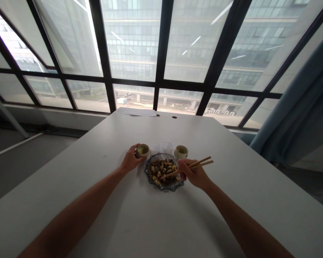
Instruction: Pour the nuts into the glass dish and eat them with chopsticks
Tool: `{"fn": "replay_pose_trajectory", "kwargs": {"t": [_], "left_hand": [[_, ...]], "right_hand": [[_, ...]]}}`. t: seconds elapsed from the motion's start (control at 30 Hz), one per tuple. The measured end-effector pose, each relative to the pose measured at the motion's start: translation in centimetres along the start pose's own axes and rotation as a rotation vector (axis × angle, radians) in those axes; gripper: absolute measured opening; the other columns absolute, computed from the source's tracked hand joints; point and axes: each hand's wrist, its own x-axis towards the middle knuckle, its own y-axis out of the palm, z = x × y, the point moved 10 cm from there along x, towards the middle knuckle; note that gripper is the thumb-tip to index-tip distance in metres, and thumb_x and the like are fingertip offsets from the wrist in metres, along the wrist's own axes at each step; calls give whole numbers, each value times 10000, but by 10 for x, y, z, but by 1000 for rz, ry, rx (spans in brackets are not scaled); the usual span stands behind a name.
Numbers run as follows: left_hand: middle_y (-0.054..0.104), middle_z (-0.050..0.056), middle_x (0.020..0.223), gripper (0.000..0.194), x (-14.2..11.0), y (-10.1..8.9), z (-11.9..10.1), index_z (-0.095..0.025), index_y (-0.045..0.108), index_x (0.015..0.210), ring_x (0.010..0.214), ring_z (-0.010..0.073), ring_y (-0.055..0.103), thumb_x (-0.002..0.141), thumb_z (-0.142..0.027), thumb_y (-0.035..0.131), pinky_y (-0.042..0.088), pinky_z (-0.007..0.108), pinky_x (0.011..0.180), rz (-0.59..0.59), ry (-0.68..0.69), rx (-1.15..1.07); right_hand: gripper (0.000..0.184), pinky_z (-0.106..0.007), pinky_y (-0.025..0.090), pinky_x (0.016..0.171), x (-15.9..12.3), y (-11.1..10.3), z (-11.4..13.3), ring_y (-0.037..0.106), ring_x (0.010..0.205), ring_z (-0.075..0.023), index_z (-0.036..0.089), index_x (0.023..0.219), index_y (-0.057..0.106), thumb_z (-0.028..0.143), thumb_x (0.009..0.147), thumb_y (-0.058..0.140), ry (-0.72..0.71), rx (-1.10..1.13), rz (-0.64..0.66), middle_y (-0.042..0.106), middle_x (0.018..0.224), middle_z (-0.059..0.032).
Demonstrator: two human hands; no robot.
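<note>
My left hand is closed around a small cup with a greenish inside, at the left of a glass bowl. Several small brown and pale pieces, whose kind I cannot make out, fill the scalloped bowl. A pair of wooden chopsticks is gripped in my right hand, over the bowl's right rim. Their tips reach down among the pieces. Behind the bowl on the right stands a second small cup, apart from both hands.
Something clear and crumpled, like plastic, lies between the two cups. White papers rest at the far edge of the white table, near two round holes. Large windows stand beyond, with a blue curtain at the right.
</note>
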Motion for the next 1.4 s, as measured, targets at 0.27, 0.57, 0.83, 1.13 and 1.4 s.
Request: {"fn": "replay_pose_trajectory", "kwargs": {"t": [0.27, 0.57, 0.83, 1.13, 1.4], "left_hand": [[654, 150, 1197, 768, 0, 0, -1, -154, 507, 1332, 974, 256, 684, 675, -422, 801, 576, 413, 854, -1, -2, 7], [660, 151, 1191, 783, -1, 1, -2, -150, 490, 1347, 987, 257, 684, 691, -455, 789, 567, 419, 873, 28, -14, 2], [673, 147, 1165, 784, -2, 2, -3, -147, 487, 1352, 980, 255, 687, 696, -458, 783, 560, 425, 890, 38, -16, 10], [677, 155, 1155, 784, -2, 1, -5, -138, 490, 1351, 986, 267, 687, 702, -472, 777, 560, 439, 894, 38, -11, 31], [670, 144, 1176, 769, -1, 1, -6, -154, 497, 1345, 1012, 264, 680, 701, -465, 780, 549, 436, 920, 30, 10, 30]], "right_hand": [[536, -247, 445, 451, -11, -24, -13, 556, 449, -140, 187, 651, 619, 634, 925, 505, -102, -19, -287, 605, 512, -23], [542, -238, 447, 429, -29, -50, -31, 548, 440, -134, 180, 679, 633, 640, 930, 494, -103, 29, -495, 597, 506, -25], [613, -219, 390, 348, -24, -66, -11, 486, 343, -115, 177, 565, 616, 687, 889, 516, -77, 12, -439, 546, 410, -27], [581, -201, 369, 353, -18, -44, 7, 499, 359, -109, 166, 570, 623, 619, 919, 518, -121, -161, -95, 565, 429, -33], [557, -205, 386, 365, -17, -35, -1, 514, 383, -117, 171, 608, 618, 633, 906, 528, -60, -90, -62, 582, 461, -34]]}}
